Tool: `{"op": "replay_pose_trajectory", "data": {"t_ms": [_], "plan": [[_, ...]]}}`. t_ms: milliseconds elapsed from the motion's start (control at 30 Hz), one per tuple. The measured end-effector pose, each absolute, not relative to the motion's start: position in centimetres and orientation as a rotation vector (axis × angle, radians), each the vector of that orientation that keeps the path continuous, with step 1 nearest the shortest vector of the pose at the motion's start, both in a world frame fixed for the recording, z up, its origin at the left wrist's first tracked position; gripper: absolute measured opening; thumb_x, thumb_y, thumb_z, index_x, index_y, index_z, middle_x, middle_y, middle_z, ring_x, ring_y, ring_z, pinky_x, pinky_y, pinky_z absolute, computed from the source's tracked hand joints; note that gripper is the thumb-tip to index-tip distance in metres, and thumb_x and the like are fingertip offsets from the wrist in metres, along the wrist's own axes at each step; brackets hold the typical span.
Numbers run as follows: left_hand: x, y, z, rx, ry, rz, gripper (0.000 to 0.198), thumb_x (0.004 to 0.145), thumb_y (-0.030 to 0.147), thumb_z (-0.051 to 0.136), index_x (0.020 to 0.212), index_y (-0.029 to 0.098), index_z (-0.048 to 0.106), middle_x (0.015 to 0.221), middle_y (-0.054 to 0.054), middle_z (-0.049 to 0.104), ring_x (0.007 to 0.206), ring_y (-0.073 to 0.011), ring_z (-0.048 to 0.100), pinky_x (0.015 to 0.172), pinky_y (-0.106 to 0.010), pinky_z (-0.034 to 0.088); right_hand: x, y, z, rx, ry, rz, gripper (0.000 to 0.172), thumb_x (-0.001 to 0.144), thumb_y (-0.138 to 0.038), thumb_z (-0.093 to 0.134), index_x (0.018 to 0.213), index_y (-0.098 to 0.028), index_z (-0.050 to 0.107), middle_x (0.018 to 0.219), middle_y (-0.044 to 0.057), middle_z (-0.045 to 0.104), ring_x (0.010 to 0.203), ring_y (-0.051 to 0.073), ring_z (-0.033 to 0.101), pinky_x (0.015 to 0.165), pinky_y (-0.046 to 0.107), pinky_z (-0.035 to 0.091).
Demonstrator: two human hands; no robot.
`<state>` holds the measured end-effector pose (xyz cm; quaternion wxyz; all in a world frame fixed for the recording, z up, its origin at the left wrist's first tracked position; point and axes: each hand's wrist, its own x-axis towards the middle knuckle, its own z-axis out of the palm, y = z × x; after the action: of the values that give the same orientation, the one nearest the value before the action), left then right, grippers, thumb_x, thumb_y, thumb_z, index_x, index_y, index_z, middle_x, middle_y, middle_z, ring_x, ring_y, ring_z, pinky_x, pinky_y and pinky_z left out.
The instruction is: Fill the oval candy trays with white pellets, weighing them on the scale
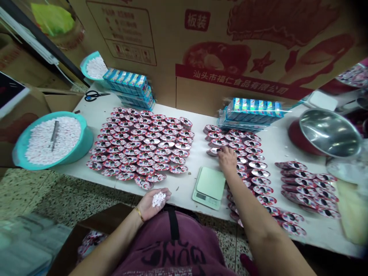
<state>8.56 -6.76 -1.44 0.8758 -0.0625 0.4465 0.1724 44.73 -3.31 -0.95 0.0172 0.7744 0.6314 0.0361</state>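
White pellets (158,199) cupped in open left hand (148,207), right hand (227,161) on a foil cup (214,151) (grip unclear), scale (209,186) between

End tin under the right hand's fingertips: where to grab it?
Probably pinch the end tin by its left rim, coming from the open table side: it lies low, and neighbouring tins crowd its right. The right hand touches it there.

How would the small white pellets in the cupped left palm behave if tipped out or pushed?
The small white pellets look loose and light, so they would probably scatter and perhaps roll. They seem hard, since they heap cleanly in the left hand and the teal plastic bowl.
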Motion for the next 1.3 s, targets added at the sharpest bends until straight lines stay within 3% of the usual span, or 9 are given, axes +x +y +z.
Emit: {"op": "replay_pose_trajectory", "data": {"t_ms": [233,367,467,600,733,1067,1300], "plan": [[12.9,-6.4,-0.5,-0.095,0.769,0.301,0.028,0.074,0.019,0.047,0.096,0.004,0.056,0.100,-0.016,0.059,0.092,-0.0216,0.055,0.084,-0.032,0.039,39.7,-12.1,2.2,2.172,2.236,-0.067,0.018,0.079,-0.017,0.040,0.081,-0.019,0.058,0.094,0.007,0.050,0.089,0.021,0.037,0.077,0.035,0.025],[15.3,-6.1,0.2,-0.072,0.699,0.230,0.029,0.074,0.017,0.046,0.097,0.003,0.056,0.103,-0.015,0.058,0.096,-0.0228,0.053,0.088,-0.034,0.035,37.4,-14.8,1.7,2.277,2.194,-0.149,0.017,0.079,-0.019,0.042,0.088,-0.018,0.057,0.097,0.008,0.050,0.088,0.022,0.038,0.075,0.035,0.028],[16.2,-6.5,0.3,-0.059,0.693,0.177,0.028,0.073,0.014,0.045,0.097,0.004,0.056,0.098,-0.015,0.059,0.091,-0.0208,0.055,0.085,-0.033,0.037,34.2,-15.1,1.6,2.275,2.310,-0.262,0.020,0.080,-0.023,0.043,0.095,-0.017,0.055,0.097,0.009,0.050,0.084,0.020,0.040,0.071,0.033,0.033],[16.0,-7.7,-0.3,-0.027,0.762,0.155,0.022,0.070,0.008,0.044,0.085,0.006,0.059,0.075,-0.009,0.064,0.069,-0.0141,0.059,0.071,-0.026,0.042,29.5,-14.6,2.3,2.015,2.457,-0.608,0.021,0.078,-0.018,0.044,0.098,-0.016,0.052,0.088,0.007,0.051,0.077,0.017,0.043,0.062,0.027,0.038],[15.2,-8.8,-0.5,-0.015,0.855,0.158,0.020,0.068,0.006,0.043,0.077,0.007,0.061,0.066,-0.007,0.062,0.063,-0.0129,0.058,0.067,-0.024,0.041,28.3,-14.8,3.1,1.920,2.502,-0.769,0.024,0.078,-0.013,0.042,0.100,-0.016,0.048,0.089,0.005,0.050,0.081,0.016,0.044,0.065,0.026,0.040],[14.2,-9.1,-1.0,-0.041,0.887,0.137,0.019,0.069,0.008,0.044,0.078,0.006,0.061,0.068,-0.007,0.063,0.064,-0.0127,0.058,0.068,-0.024,0.041,28.6,-14.9,2.7,1.842,2.554,-0.890,0.018,0.078,-0.012,0.042,0.092,-0.016,0.052,0.088,0.005,0.053,0.083,0.015,0.046,0.064,0.023,0.041],[14.8,-9.0,-1.3,-0.011,0.764,0.080,0.026,0.071,0.011,0.042,0.089,0.004,0.060,0.076,-0.011,0.064,0.071,-0.0158,0.059,0.072,-0.027,0.042,29.7,-16.0,2.7,2.134,2.532,-1.111,0.015,0.082,-0.018,0.039,0.084,-0.016,0.054,0.076,0.003,0.052,0.074,0.012,0.048,0.067,0.021,0.040]]}}
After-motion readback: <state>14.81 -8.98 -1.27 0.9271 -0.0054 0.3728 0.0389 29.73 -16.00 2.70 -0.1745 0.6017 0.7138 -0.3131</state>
